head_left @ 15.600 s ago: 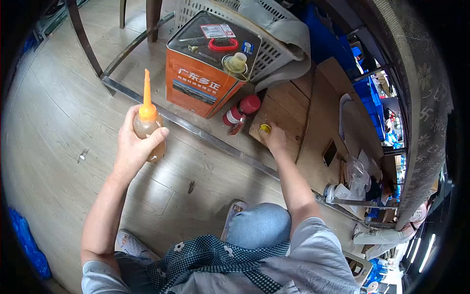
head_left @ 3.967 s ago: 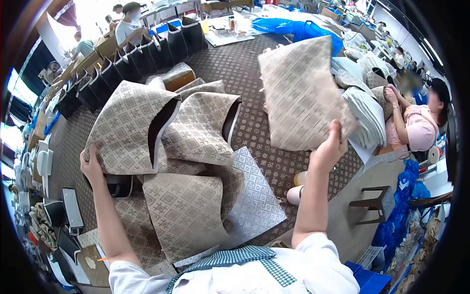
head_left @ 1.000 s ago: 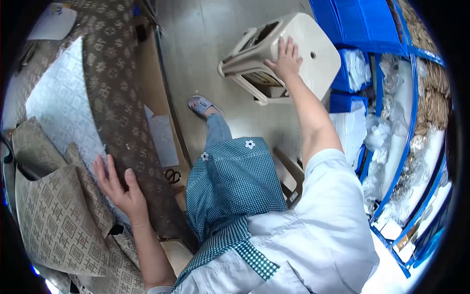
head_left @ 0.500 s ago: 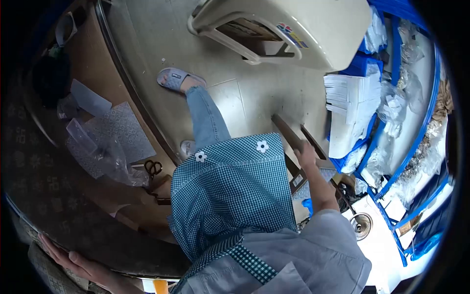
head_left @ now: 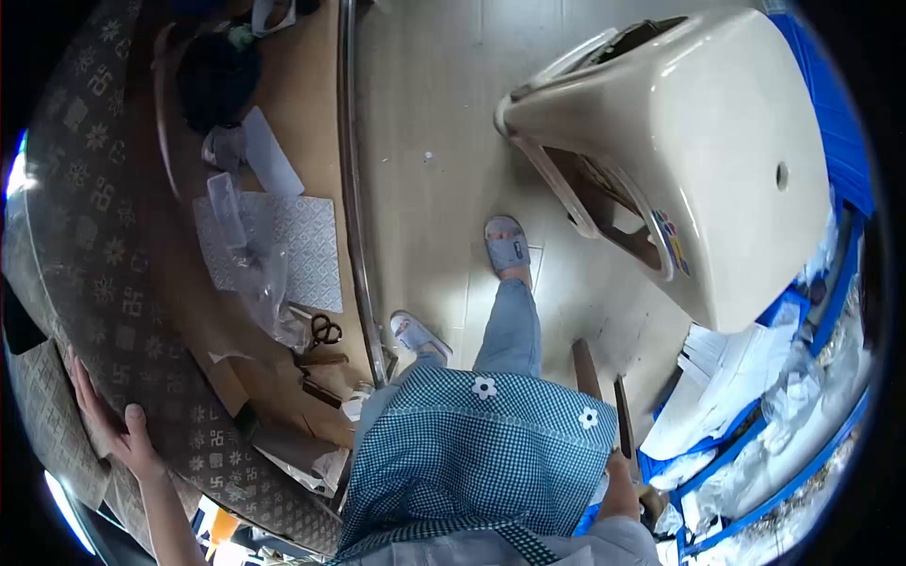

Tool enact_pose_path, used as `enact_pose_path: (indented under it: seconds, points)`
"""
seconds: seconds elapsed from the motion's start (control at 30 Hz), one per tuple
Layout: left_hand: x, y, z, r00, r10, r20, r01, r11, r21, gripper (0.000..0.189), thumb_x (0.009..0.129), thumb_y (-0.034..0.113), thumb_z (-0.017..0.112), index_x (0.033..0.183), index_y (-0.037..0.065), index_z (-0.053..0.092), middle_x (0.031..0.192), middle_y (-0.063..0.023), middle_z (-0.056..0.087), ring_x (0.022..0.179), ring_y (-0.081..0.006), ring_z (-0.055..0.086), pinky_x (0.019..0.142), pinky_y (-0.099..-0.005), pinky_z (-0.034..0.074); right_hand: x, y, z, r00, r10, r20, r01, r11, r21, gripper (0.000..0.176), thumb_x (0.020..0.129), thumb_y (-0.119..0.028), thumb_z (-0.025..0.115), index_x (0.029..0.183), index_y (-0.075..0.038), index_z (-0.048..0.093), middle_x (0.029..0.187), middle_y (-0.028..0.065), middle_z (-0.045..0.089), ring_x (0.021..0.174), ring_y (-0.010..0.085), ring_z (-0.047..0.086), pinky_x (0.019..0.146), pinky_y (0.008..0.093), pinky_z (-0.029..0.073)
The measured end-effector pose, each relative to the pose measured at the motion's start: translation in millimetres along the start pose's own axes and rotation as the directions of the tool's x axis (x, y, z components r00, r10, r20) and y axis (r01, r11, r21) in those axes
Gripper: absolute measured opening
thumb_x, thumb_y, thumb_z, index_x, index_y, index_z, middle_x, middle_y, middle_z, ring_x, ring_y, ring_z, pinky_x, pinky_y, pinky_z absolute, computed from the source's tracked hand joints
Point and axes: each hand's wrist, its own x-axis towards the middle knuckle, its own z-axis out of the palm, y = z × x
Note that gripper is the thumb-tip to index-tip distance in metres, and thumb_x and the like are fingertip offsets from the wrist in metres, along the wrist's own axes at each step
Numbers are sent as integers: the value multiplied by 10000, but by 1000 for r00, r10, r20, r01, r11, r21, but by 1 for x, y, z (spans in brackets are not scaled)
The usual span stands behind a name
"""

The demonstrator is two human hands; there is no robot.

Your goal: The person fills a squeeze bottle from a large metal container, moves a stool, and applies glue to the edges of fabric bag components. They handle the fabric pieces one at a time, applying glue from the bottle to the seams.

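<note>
My left hand lies with its fingers stretched and thumb apart against the edge of the dark patterned cloth cover, at the left. It holds nothing. At the lower right, my right hand is beside the apron, close to the lower end of a dark wooden bar. The apron's edge hides its fingers, so its grip cannot be made out. Another brown wooden bar sticks out past the apron, over the floor.
A large beige plastic stool stands at upper right. Below it are white sheets in blue crates and plastic bags. On a brown board at left lie scissors, patterned paper and clear plastic.
The view has turned, and the stool now appears larger and farther right. Both feet are more fully in view. My right hand has gone lower in the picture, its fingers now behind the apron.
</note>
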Motion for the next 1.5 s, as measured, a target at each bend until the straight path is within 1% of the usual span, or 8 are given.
enact_pose_path:
  seconds: [0.07, 0.17, 0.3, 0.47, 0.57, 0.77, 1.17, 1.5]
  points:
    - [-3, -2, 2, 999, -33, -4, 33, 996, -88, 817, 897, 494, 567, 1479, 5, 268, 1532, -179, 246, 1429, -300, 230, 1161, -418, 177, -11, -116, -17, 951, -291, -106, 307, 934, 185, 559, 881, -422, 560, 1283, -36, 506, 1150, 138, 609, 1077, 293, 571, 923, 437, 452]
    - [1, 8, 0, 1000, -23, 2, 23, 998, -61, 817, 887, 488, 576, 1469, -4, 282, 1531, -180, 248, 1434, -299, 218, 1164, -414, 163, -71, -348, -69, 683, -680, -267, 720, 563, 405, 543, 884, -414, 559, 1271, -37, 509, 1136, 134, 607, 1062, 286, 570, 912, 429, 451]
    - [5, 8, -4, 1000, 0, 15, -1, 1000, 32, 792, 865, 481, 597, 1445, 7, 340, 1522, -189, 268, 1414, -325, 251, 1150, -442, 186, -158, -506, -134, 453, -826, -335, 830, 253, 497, 521, 887, -404, 558, 1255, -38, 513, 1117, 129, 605, 1042, 276, 567, 897, 419, 450]
    - [10, 20, -10, 999, -41, 7, 41, 999, 9, 763, 803, 444, 675, 1396, 28, 437, 1485, -214, 312, 1384, -367, 286, 1130, -471, 222, -209, -498, -136, 367, -866, -338, 875, 198, 442, 493, 892, -391, 557, 1235, -39, 517, 1094, 122, 602, 1017, 263, 565, 879, 406, 448]
    - [8, 14, -11, 1000, 7, -30, -10, 996, -90, 760, 720, 289, 756, 1384, 59, 466, 1480, -208, 324, 1373, -392, 289, 1123, -494, 229, -217, -447, -119, 415, -853, -316, 878, 283, 387, 477, 895, -383, 556, 1223, -40, 520, 1079, 118, 601, 1002, 255, 563, 867, 398, 448]
    - [1, 9, -18, 999, -41, 2, 41, 985, -166, 722, 768, 412, 706, 1410, 200, 453, 1504, -158, 286, 1410, -393, 210, 1113, -597, 156, -244, -394, -110, 526, -791, -311, 838, 420, 348, 444, 900, -367, 554, 1200, -41, 525, 1051, 110, 597, 973, 240, 560, 845, 382, 446]
    - [6, 12, -25, 989, -119, 87, 137, 958, -251, 643, 762, 457, 735, 1335, 234, 547, 1482, -141, 334, 1388, -378, 272, 1091, -597, 197, -346, -567, -156, 415, -876, -247, 882, 320, 346, 379, 910, -335, 551, 1152, -43, 536, 994, 94, 590, 913, 210, 553, 800, 351, 443]
    - [6, 13, -30, 987, -132, 97, 154, 950, -273, 620, 797, 447, 702, 1361, 261, 525, 1494, -114, 335, 1392, -337, 286, 1097, -572, 208, -324, -538, -161, 444, -879, -176, 870, 376, 318, 327, 919, -309, 549, 1112, -46, 545, 947, 81, 585, 863, 184, 547, 762, 325, 440]
